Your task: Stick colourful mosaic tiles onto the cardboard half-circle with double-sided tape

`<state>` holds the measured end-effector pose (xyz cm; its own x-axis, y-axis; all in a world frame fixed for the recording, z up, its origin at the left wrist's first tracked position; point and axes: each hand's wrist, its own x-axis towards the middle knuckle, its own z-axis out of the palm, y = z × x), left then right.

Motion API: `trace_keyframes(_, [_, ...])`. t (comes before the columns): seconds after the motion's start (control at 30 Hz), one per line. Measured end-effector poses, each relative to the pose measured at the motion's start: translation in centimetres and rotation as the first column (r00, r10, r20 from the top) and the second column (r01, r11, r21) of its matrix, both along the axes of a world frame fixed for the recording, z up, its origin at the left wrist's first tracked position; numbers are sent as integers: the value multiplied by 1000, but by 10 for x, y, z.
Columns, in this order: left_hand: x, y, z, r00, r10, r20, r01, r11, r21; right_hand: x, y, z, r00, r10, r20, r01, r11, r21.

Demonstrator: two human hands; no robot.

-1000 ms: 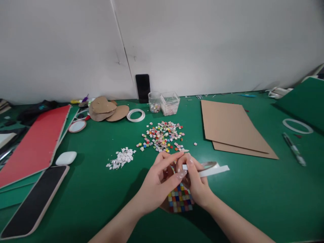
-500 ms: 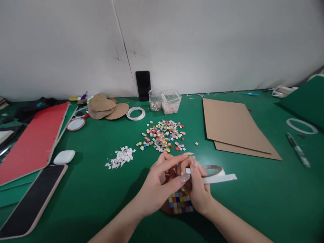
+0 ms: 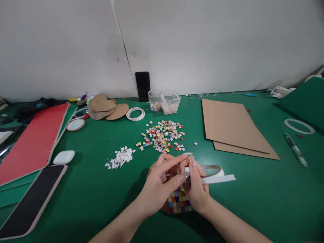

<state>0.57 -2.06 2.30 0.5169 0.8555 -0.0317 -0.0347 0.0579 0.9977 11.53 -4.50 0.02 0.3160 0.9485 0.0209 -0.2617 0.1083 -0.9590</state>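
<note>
My left hand (image 3: 160,187) and my right hand (image 3: 197,189) meet near the front of the table. Between the fingertips is a small white square (image 3: 187,169). The left thumb presses at its lower edge, with the left index finger stretched above it. My right thumb and curled fingers close round the square's other side. A roll of white tape (image 3: 215,171) is also in my right hand, its loose end pointing right. Below the hands lies a round board with a mosaic of coloured square tiles (image 3: 178,200), partly hidden by them.
Loose coloured tiles (image 3: 162,136) lie beyond my hands, beside a heap of white paper bits (image 3: 120,158). Cardboard sheets (image 3: 227,125) are on the right. Clear tubs (image 3: 170,103) and a black phone (image 3: 143,86) stand by the wall. Another phone (image 3: 32,202) lies left.
Both hands keep nearly the same pose round the white square. The whole view has shifted very slightly.
</note>
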Motion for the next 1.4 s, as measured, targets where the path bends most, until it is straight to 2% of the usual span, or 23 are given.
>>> trace_keyframes(0.1, [0, 1, 1, 999, 26, -34, -26, 1000, -15, 1, -2, -3, 1000, -1, 29, 1, 1000, -18])
trace_keyframes(0.2, [-2, 3, 5, 996, 47, -72, -46, 999, 16, 2, -2, -5, 996, 71, 50, -71, 997, 2])
trace_keyframes(0.3, [-4, 3, 6, 991, 77, -111, -65, 992, 111, 3, -1, -2, 995, 94, 44, -95, 995, 22])
trace_keyframes(0.37, [-5, 3, 4, 981, 133, -142, -93, 963, 254, 3, 1, -1, 996, 80, 34, -81, 996, 28])
trace_keyframes(0.43, [-8, 3, -1, 965, 201, -170, -93, 865, 493, 3, 2, 0, 998, 66, 15, -67, 998, 22])
trace_keyframes(0.5, [-11, 5, -6, 946, 253, -202, -40, 709, 704, 3, 3, 0, 999, 43, 0, -43, 999, 6])
trace_keyframes(0.57, [-14, 6, -9, 927, 280, -251, 38, 595, 803, 3, 4, 0, 1000, 17, 0, -17, 1000, -17])
trace_keyframes(0.7, [-14, 6, -8, 893, 312, -324, 130, 510, 850, 2, 3, -4, 996, -73, 42, 75, 995, -62])
trace_keyframes(0.87, [-13, 5, -10, 880, 335, -337, 151, 475, 867, 2, -1, -19, 964, -210, 163, 211, 977, 12])
trace_keyframes(0.97, [-14, 5, -12, 871, 331, -364, 188, 461, 867, 2, -3, -25, 939, -255, 231, 242, 967, 80])
trace_keyframes(1.13, [-16, 6, -12, 867, 315, -386, 216, 459, 862, 1, -2, -25, 931, -265, 249, 245, 963, 110])
trace_keyframes(1.4, [-15, 6, -14, 875, 296, -383, 218, 467, 857, 2, -5, -27, 942, -233, 242, 220, 972, 80])
